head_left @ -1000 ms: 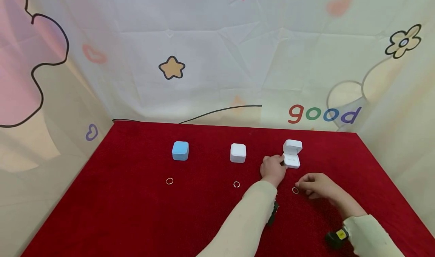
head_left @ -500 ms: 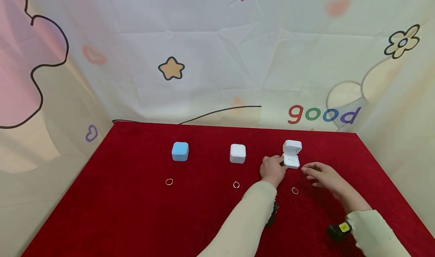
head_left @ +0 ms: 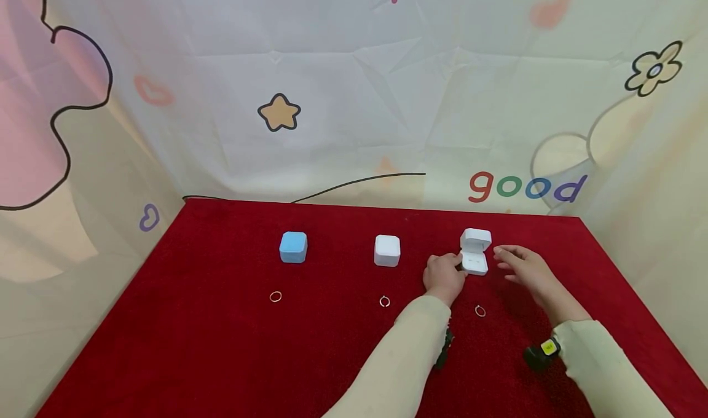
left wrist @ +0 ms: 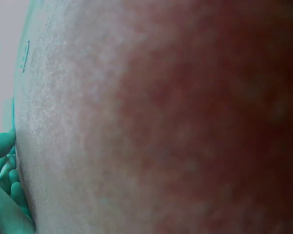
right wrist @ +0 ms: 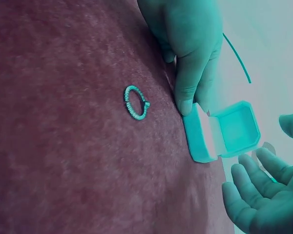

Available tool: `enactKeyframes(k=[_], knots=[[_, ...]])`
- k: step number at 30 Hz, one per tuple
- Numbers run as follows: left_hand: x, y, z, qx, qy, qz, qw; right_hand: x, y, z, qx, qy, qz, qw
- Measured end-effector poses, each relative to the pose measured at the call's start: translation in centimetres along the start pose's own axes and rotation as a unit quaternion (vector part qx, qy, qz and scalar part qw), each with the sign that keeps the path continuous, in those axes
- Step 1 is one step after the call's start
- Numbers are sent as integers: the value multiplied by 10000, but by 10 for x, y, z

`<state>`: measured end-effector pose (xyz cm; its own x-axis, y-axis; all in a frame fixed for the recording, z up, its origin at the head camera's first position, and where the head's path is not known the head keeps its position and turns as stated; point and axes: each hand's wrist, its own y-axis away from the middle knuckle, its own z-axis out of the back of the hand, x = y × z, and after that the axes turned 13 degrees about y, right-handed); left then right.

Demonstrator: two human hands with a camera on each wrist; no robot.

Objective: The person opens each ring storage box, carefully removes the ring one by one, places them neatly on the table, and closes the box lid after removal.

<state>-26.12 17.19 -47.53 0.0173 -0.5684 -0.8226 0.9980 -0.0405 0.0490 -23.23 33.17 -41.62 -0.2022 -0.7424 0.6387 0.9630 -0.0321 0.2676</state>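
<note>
An open white ring box (head_left: 474, 264) stands at the back right of the red cloth, its lid tipped back. My left hand (head_left: 444, 276) grips its base at the left side, thumb against the front corner in the right wrist view. To the right of the box, apart from it, my right hand (head_left: 528, 272) hovers empty, its fingers loosely bent in the right wrist view (right wrist: 273, 195). A ring (right wrist: 128, 104) with a small raised setting lies on the cloth in front of the box. The left wrist view shows mostly blurred cloth, with fingers (left wrist: 7, 204) at its left edge.
A closed white ring box (head_left: 387, 251) and a closed blue ring box (head_left: 293, 248) stand in line to the left. In front of them lie two more rings, one in the middle (head_left: 381, 303) and one at left (head_left: 271, 297). A printed curtain (head_left: 354, 110) hangs behind the table.
My right hand has moved away from the ring on the cloth, up and back to beside the open box's lid. The ring stays on the cloth; my left hand stays at the box.
</note>
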Motion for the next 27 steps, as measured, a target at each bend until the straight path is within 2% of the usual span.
enactKeyframes(k=[16,27], knots=[[-3,2,2,34,37,15,10000,11,-34,2,154,-366,-412,9984],[-4,5,6,35,106,-28,9999,9,-48,6,626,-292,-219,9974]])
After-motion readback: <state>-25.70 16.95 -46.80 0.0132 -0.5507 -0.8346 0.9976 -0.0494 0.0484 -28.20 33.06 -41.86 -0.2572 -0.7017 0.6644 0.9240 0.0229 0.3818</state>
